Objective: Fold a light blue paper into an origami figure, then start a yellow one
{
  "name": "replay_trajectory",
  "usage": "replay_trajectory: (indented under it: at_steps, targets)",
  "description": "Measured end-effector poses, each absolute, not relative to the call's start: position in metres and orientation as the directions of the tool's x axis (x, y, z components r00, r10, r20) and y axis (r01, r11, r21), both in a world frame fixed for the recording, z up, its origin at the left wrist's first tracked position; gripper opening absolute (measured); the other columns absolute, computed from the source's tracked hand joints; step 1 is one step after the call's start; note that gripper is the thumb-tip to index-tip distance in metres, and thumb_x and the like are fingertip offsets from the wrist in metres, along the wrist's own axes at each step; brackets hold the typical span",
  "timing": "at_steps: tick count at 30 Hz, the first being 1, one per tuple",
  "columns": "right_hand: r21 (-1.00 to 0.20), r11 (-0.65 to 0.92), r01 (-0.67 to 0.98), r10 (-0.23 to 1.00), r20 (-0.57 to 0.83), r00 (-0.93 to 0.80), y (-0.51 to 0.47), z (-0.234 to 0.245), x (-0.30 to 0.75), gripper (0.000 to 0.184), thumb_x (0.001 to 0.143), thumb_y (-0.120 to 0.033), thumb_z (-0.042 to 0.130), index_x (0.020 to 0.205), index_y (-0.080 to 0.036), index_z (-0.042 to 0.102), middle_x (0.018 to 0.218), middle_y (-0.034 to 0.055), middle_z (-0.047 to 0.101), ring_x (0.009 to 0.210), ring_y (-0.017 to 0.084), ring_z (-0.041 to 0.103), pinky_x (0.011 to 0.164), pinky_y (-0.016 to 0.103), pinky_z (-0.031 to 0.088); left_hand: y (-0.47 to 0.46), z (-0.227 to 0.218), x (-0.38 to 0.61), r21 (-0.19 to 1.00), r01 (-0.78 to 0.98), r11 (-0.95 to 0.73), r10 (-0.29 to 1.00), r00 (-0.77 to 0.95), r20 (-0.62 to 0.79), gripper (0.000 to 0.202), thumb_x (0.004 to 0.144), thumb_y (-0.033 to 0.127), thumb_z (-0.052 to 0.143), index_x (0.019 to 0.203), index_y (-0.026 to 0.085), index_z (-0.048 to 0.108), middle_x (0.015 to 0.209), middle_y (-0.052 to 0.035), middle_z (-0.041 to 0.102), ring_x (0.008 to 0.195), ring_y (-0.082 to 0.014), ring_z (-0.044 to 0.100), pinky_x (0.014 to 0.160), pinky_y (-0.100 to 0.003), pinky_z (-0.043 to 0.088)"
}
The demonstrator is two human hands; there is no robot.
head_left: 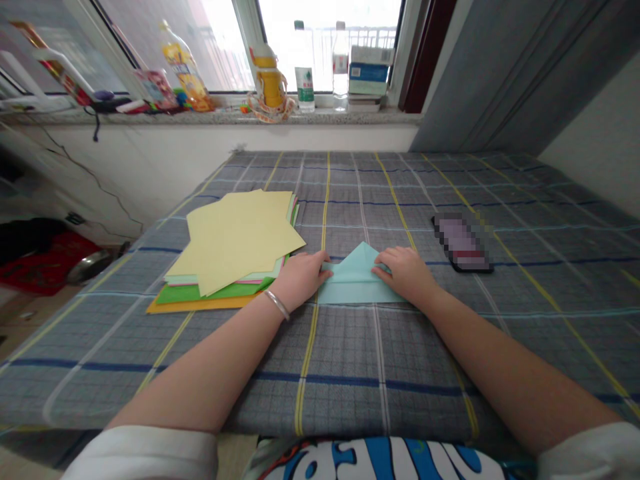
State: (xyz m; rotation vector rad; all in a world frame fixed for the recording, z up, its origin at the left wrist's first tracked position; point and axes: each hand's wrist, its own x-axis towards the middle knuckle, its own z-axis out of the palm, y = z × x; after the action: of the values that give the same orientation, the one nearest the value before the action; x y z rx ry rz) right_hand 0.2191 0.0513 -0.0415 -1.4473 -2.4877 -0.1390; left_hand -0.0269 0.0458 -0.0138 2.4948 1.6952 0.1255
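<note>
The left sleeve (150, 453) and right sleeve (590, 452) are white, loose and softly creased, each ending near the elbow. The left hand (301, 275) is bare, with a narrow, silver-coloured bangle (277, 305) at the wrist. The right hand (406, 272) is bare. The garment front (380, 460) carries a bold blue-and-white print: curved, letter-like shapes, dark outlines, reddish-orange detail at the left.

Phone (461, 241); bottles (341, 65) on windowsill (360, 119)
</note>
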Motion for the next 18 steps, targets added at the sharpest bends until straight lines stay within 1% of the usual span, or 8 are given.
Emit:
replay_trajectory:
  at_steps: [4, 6, 9, 11, 14, 16, 17, 18]
  targets:
    - [-0.05, 0.497, 0.866, 0.843, 0.265, -0.469, 0.051, -0.041, 0.219, 0.018, 0.088, -0.034, 0.055, 0.089, -0.019, 0.065, 0.088, 0.0058, 0.068, 0.084, 0.022, 0.056, 0.074, 0.033, 0.032, 0.046, -0.011, -0.033, 0.233, 0.908, -0.349, 0.93, 0.366, -0.036, 0.019, 0.088, 0.028, 0.055, 0.105, 0.019, 0.057, 0.084, -0.0032, 0.067, 0.074, -0.0184, 0.063, 0.064, -0.026, 0.044]
    - [-0.051, 0.494, 0.868, 0.846, 0.261, -0.466, 0.051, -0.042, 0.219, 0.018, 0.088, -0.034, 0.054, 0.089, -0.019, 0.065, 0.088, 0.0061, 0.068, 0.085, 0.022, 0.056, 0.074, 0.033, 0.032, 0.045, -0.011, -0.035, 0.213, 0.913, -0.348, 0.933, 0.359, -0.015, 0.019, 0.088, 0.026, 0.054, 0.105, 0.019, 0.055, 0.083, -0.0029, 0.067, 0.074, -0.0185, 0.063, 0.065, -0.027, 0.044]
    - [-0.058, 0.492, 0.869, 0.849, 0.254, -0.464, 0.051, -0.043, 0.219, 0.019, 0.089, -0.035, 0.054, 0.091, -0.019, 0.064, 0.09, 0.006, 0.068, 0.085, 0.022, 0.056, 0.074, 0.033, 0.032, 0.042, -0.01, -0.033, 0.136, 0.921, -0.366, 0.929, 0.354, 0.104, 0.019, 0.088, 0.022, 0.051, 0.106, 0.017, 0.055, 0.091, -0.006, 0.065, 0.08, -0.02, 0.063, 0.07, -0.029, 0.046]
    - [-0.063, 0.491, 0.869, 0.851, 0.251, -0.462, 0.051, -0.043, 0.219, 0.019, 0.089, -0.035, 0.054, 0.092, -0.019, 0.064, 0.091, 0.006, 0.068, 0.086, 0.022, 0.056, 0.075, 0.033, 0.032, 0.038, -0.009, -0.026, 0.1, 0.905, -0.413, 0.899, 0.388, 0.206, 0.019, 0.089, 0.02, 0.047, 0.104, 0.017, 0.057, 0.097, -0.0087, 0.063, 0.088, -0.0217, 0.061, 0.075, -0.032, 0.048]
    - [-0.067, 0.489, 0.87, 0.851, 0.255, -0.458, 0.051, -0.043, 0.219, 0.02, 0.089, -0.036, 0.054, 0.092, -0.018, 0.064, 0.092, 0.0059, 0.068, 0.087, 0.022, 0.056, 0.076, 0.033, 0.032, 0.032, -0.011, -0.014, 0.094, 0.796, -0.598, 0.782, 0.555, 0.282, 0.023, 0.092, 0.024, 0.044, 0.109, 0.016, 0.059, 0.108, -0.0105, 0.062, 0.104, -0.0242, 0.057, 0.093, -0.039, 0.044]
    - [-0.069, 0.491, 0.869, 0.85, 0.26, -0.459, 0.05, -0.043, 0.218, 0.021, 0.089, -0.035, 0.053, 0.093, -0.018, 0.064, 0.091, 0.0057, 0.067, 0.087, 0.022, 0.056, 0.076, 0.033, 0.033, 0.029, -0.018, -0.007, 0.1, 0.655, -0.749, 0.652, 0.704, 0.282, 0.033, 0.094, 0.033, 0.046, 0.122, 0.019, 0.054, 0.127, -0.009, 0.057, 0.124, -0.0249, 0.046, 0.11, -0.045, 0.029]
    - [-0.068, 0.491, 0.868, 0.849, 0.261, -0.46, 0.05, -0.042, 0.218, 0.02, 0.089, -0.034, 0.053, 0.092, -0.018, 0.065, 0.09, 0.0058, 0.067, 0.087, 0.022, 0.056, 0.076, 0.033, 0.033, 0.028, -0.023, -0.005, 0.103, 0.594, -0.798, 0.598, 0.76, 0.254, 0.041, 0.094, 0.038, 0.046, 0.131, 0.02, 0.048, 0.137, -0.008, 0.05, 0.133, -0.0256, 0.037, 0.114, -0.046, 0.022]
    - [-0.068, 0.492, 0.868, 0.848, 0.261, -0.461, 0.05, -0.042, 0.218, 0.02, 0.089, -0.033, 0.052, 0.092, -0.018, 0.065, 0.089, 0.0058, 0.067, 0.087, 0.022, 0.056, 0.076, 0.033, 0.033, 0.027, -0.027, -0.003, 0.114, 0.555, -0.824, 0.566, 0.796, 0.215, 0.049, 0.094, 0.043, 0.046, 0.137, 0.02, 0.041, 0.144, -0.0077, 0.043, 0.138, -0.0255, 0.031, 0.116, -0.046, 0.018]
